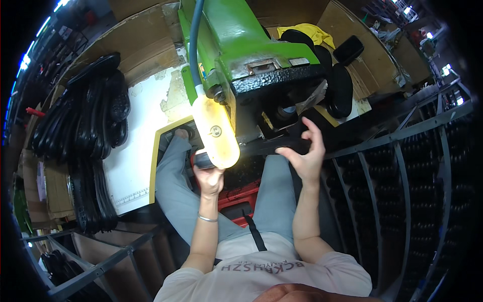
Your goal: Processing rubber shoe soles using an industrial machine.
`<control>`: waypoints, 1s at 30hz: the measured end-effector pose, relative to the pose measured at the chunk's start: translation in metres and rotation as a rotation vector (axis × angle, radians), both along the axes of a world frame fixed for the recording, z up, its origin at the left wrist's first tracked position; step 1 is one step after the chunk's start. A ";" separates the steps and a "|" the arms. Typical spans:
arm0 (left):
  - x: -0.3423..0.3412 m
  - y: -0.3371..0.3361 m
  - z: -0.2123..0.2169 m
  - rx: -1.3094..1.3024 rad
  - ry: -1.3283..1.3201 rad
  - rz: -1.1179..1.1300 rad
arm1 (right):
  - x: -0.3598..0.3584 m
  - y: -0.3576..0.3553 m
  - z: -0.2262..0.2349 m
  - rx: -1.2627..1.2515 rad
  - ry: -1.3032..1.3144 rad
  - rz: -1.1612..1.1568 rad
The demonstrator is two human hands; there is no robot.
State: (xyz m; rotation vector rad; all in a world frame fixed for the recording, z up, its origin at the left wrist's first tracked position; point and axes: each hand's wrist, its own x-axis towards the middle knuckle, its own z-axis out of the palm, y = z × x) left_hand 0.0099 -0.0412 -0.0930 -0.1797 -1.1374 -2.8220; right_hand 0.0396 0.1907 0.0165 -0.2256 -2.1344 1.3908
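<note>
A black shoe sole (261, 147) lies across the front of a green machine (236, 40), below its working head. My left hand (209, 180) grips the sole's left end from below, its fingers partly hidden behind a yellow-white lamp (216, 133). At the sole's other end is my right hand (308, 158), thumb and fingers spread wide apart. The thumb tip is close to the sole; whether it touches cannot be made out. Shadow hides much of the sole's middle.
Stacked black soles (85, 116) lie on the white table (136, 166) at left. More black soles (339, 98) and a yellow cloth (312, 34) are right of the machine. A metal rack (402, 176) of soles stands close on my right. Cardboard walls (141, 38) edge the table.
</note>
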 end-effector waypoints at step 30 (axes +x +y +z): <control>-0.006 0.062 0.037 -1.504 0.320 0.096 | 0.105 -0.017 -0.051 -0.430 -0.293 0.339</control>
